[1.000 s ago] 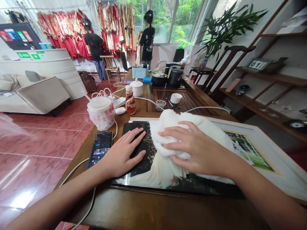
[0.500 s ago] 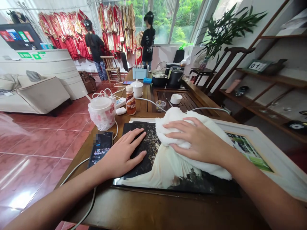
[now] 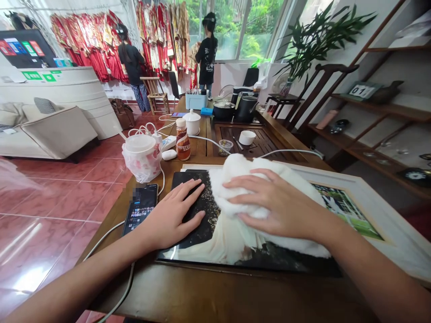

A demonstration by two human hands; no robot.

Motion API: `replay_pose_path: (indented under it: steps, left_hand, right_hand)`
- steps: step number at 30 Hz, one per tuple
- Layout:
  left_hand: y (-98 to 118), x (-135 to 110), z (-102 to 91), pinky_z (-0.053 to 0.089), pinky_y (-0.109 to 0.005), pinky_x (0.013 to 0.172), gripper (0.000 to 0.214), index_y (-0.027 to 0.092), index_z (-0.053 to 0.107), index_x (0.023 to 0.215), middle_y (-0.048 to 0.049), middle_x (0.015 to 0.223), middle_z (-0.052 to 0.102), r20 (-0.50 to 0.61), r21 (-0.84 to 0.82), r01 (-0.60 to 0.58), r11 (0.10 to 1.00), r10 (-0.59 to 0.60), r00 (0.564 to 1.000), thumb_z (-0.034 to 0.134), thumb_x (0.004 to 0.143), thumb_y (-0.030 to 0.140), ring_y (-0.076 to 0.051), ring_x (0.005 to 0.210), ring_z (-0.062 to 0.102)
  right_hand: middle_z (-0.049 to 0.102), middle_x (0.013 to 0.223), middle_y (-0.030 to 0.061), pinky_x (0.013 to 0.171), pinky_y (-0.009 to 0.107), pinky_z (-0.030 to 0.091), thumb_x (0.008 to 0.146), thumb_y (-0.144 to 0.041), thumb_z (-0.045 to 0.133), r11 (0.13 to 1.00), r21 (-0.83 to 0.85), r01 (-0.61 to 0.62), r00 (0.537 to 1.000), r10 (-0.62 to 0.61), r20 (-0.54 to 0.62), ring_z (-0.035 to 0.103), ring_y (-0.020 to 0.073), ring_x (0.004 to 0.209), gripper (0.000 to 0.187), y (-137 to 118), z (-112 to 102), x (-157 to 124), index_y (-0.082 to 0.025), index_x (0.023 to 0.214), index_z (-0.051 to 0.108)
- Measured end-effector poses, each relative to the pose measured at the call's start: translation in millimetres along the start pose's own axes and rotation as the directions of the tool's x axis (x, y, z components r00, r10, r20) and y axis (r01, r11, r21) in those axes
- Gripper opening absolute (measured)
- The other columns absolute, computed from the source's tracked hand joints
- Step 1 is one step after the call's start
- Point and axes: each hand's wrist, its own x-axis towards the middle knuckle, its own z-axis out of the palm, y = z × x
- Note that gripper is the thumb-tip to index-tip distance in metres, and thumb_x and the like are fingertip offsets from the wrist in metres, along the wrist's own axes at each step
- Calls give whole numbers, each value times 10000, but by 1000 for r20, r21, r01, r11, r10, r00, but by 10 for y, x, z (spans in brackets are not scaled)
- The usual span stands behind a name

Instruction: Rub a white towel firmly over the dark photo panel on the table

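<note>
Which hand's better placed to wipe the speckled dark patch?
Right, probably: the right hand is on the white cloth, whose edge lies beside the speckled dark patch. The left hand is bare, flat on that patch.

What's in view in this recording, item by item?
wooden table: one, brown, under everything nearby
framed picture: one, white frame, lying flat on the table
dark print: one, black and cream, on the framed picture
white towel: one, white, on the print
smartphone: one, black, on the table
Nescafé bottle: one, brown, beyond the print
kettle: one, black, farther along the table
standing people: two, dark tops, beside red garments
left hand: one, flat on the print
right hand: one, on the towel
</note>
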Motion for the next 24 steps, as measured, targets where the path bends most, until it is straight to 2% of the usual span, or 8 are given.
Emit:
replay_pose_path:
  steps: [2,4,10,13,17,20,22,24]
  left_hand:
    - [4,-16,-8,256,-442,1194,581,197,301,1521,-91,1585,281,-3,4,0,1000,0,1000,455,996,393,-266,1453,270]
    - [9,-29,-13,255,-438,1195,580,208,295,1523,-82,1588,278,-7,12,5,1000,-5,1000,453,997,395,-258,1455,267]
    - [-4,-21,7,278,-446,1185,554,181,341,1498,-111,1575,295,-7,12,-6,1000,7,1000,457,993,376,-268,1448,282]
    - [-13,-1,16,295,-448,1178,520,181,387,1469,-113,1564,316,-14,3,-13,1000,13,1000,468,987,358,-275,1437,305]
    - [9,1,-8,266,-447,1190,569,183,315,1512,-107,1579,287,4,20,0,1000,0,1000,447,998,389,-263,1451,275]
    - [25,-21,-29,253,-429,1196,580,196,291,1524,-90,1587,274,7,27,11,1000,-11,1000,439,1000,399,-248,1456,264]
    - [24,-30,-30,258,-429,1195,582,200,294,1523,-87,1586,279,4,24,16,1000,-16,1000,445,997,400,-252,1455,269]
    - [16,-25,-20,272,-439,1189,578,202,307,1516,-89,1581,292,-8,16,14,1000,-14,1000,456,992,393,-263,1449,282]
  right_hand:
    - [609,1336,33,1049,574,292,883,-360,553,994,-77,-74,997,71,-44,544,305,1222,266,137,17,8,-298,1101,693]
    - [603,1341,50,1034,587,295,878,-364,557,989,-114,-90,995,84,-57,535,312,1228,270,176,27,11,-290,1102,688]
    - [571,1379,-17,1104,556,206,832,-320,589,994,54,92,994,-95,62,513,255,1266,178,-220,3,-10,-327,977,692]
    - [573,1379,-35,1122,527,195,832,-292,584,985,102,139,985,-149,91,510,241,1273,197,-286,-9,-9,-336,988,696]
    - [597,1355,16,1078,540,267,858,-330,579,1000,-9,-1,1000,1,15,532,270,1242,229,-78,7,6,-305,1054,696]
    - [589,1364,58,1031,558,309,902,-365,534,988,-109,-109,994,105,-40,522,292,1243,264,25,18,11,-278,1103,682]
    - [579,1374,58,1023,560,309,892,-378,545,988,-115,-101,995,98,-32,520,292,1242,268,-26,12,2,-285,1108,673]
    - [574,1379,33,1040,554,288,869,-369,567,997,-69,-37,999,38,9,520,278,1242,239,-153,-7,-17,-306,1074,673]
